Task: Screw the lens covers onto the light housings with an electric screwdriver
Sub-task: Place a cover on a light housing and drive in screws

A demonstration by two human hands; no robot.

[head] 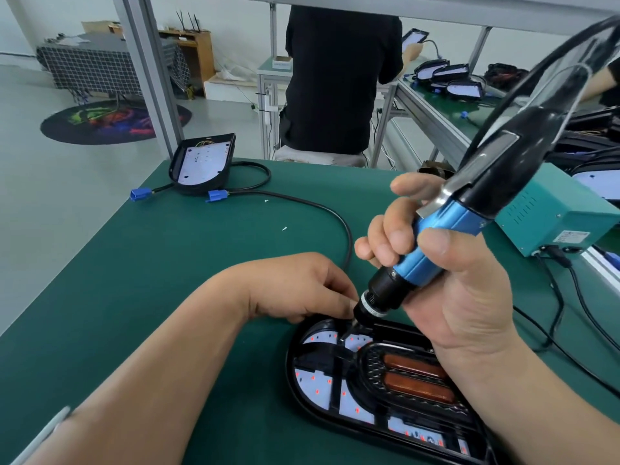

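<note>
The right grip (pixel 446 280) is closed fully round the blue metal barrel of the electric screwdriver (pixel 443 236), with the thumb on the near side and the fingers wrapped over the far side. The tool is held tilted, its glossy black upper body leaning up to the right. Its bit is set down inside the far end of the light housing (pixel 291 374).

The left grip (pixel 295 286) is laid at that same end, fingers curled down just beside the tool's black nose. The fingertips are hidden, so whether anything is pinched cannot be told.

The housing, a long black tray with rounded ends, lies on the green worktop (pixel 167 263) below both hands. Inside it are seen a white board (pixel 318 387) dotted with small red marks and a black insert (pixel 372 364) with a honeycomb texture around two glossy amber bars.

At the worktop's far left corner a second housing (pixel 201 162) is propped up, also lined with a white board. A black cable (pixel 335 216) and blue connectors (pixel 217 196) lie near it. A teal box (pixel 550 213) with vent slots is set at the right.
</note>
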